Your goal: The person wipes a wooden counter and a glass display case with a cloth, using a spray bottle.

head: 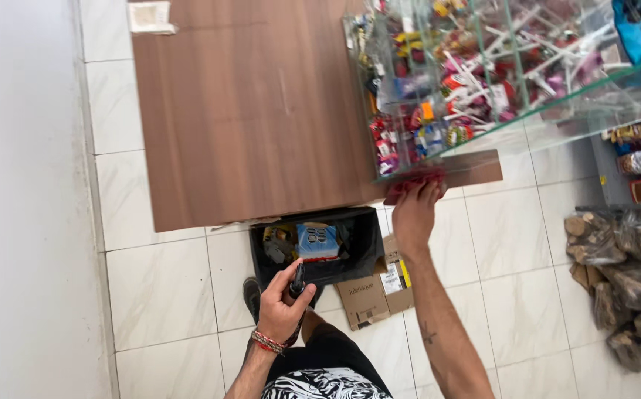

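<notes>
Left hand: the left hand (282,307) hangs just below the near edge of the wooden counter (250,111), fingers wrapped around a small dark bottle (297,281) with the thumb along its side; beaded bracelets (267,342) circle the wrist
Dark bottle: upright in that grip, its top over the front rim of the black bin (361,247); what kind of bottle it is cannot be told from here, it may be a spray
Right hand: the right hand (414,214) reaches up to the counter's near right corner, fingers closed on a red cloth (413,182) pressed against the counter edge
Red cloth: bunched at that corner, right under the bottom edge of the glass display case (498,66)
Black bin: on the floor, tucked against the counter's near edge, with a blue packet (316,240) and other litter inside
Cardboard: a flattened cardboard box (376,288) lies on the white tiles (158,288) beside the bin, nearer the person than the counter
Glass case: sits on the counter's right part, packed with bright sweets and small packets
Firewood: clear bags of cut wood (623,273) rest on the tiles well to the right of the counter
</notes>
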